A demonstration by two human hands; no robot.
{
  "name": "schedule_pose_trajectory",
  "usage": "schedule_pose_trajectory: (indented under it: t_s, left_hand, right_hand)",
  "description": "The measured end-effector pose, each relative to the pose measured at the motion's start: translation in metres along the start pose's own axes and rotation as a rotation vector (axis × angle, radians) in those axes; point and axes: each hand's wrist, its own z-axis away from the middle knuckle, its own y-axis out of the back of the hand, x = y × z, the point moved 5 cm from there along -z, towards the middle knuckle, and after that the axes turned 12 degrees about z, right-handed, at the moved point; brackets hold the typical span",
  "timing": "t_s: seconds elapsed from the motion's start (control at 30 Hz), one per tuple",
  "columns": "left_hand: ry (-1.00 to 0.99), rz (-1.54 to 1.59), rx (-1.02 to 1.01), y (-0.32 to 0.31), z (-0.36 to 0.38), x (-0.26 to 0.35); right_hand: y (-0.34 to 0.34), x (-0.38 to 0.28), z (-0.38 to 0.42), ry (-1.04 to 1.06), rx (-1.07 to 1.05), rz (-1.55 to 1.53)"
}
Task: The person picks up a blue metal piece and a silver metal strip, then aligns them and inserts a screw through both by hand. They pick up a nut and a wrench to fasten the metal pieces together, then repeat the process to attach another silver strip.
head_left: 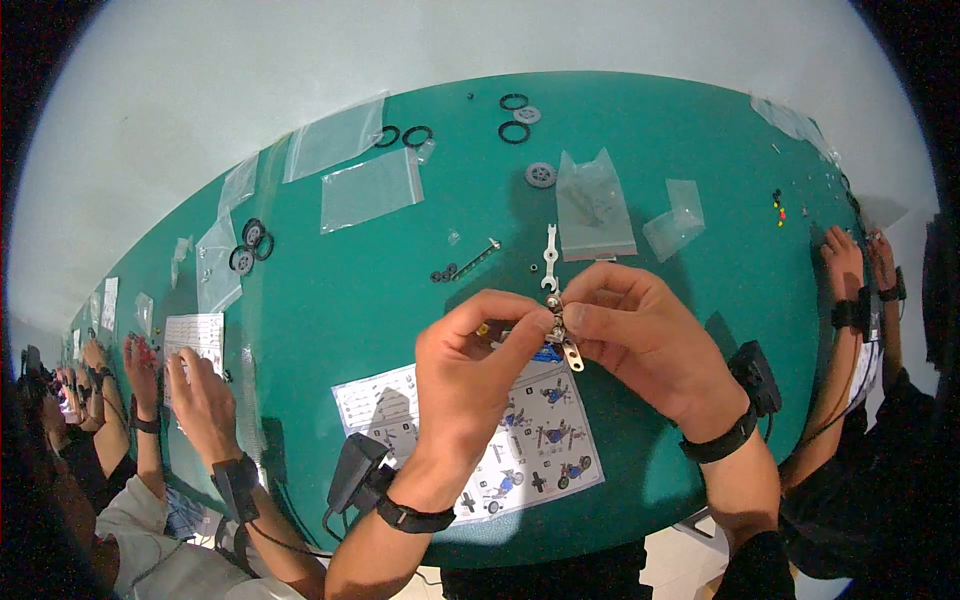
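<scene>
Two hands, left hand (pixel 470 345) and right hand (pixel 640 335), pinch one small metal piece (pixel 560 330) above the picture sheet (pixel 480 430); its writing is too small to read.

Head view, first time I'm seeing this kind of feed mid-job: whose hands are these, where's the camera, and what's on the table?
There is one picture, from a camera worn on a person's head, looking down at their own two bare hands; the wide lens bends the edges. The left hand and right hand meet in the middle and pinch a small metal assembly between the fingertips, with a perforated strip hanging from it. Both wrists wear black bands. Beneath the hands, on the green table, lies an instruction sheet. Further out lie a white wrench, a bolt, a grey wheel, black rubber rings and clear plastic bags. The hands at the left and right edges belong to other people working alongside.
</scene>
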Motion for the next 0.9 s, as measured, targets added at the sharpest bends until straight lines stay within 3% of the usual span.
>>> schedule_pose_trajectory:
  t_s: [0.37, 0.47, 0.9]
  left_hand:
    - [-0.055, 0.01, 0.009, 0.002, -0.001, 0.002]
    - [-0.068, -0.034, 0.051, 0.002, 0.0, 0.004]
    - [-0.181, -0.245, -0.006, -0.002, 0.001, 0.013]
  right_hand:
    - [-0.003, -0.004, 0.005, -0.013, 0.088, 0.083]
    - [-0.006, -0.014, 0.008, 0.101, 0.151, 0.27]
    - [-0.002, -0.018, 0.01, 0.192, 0.203, 0.456]
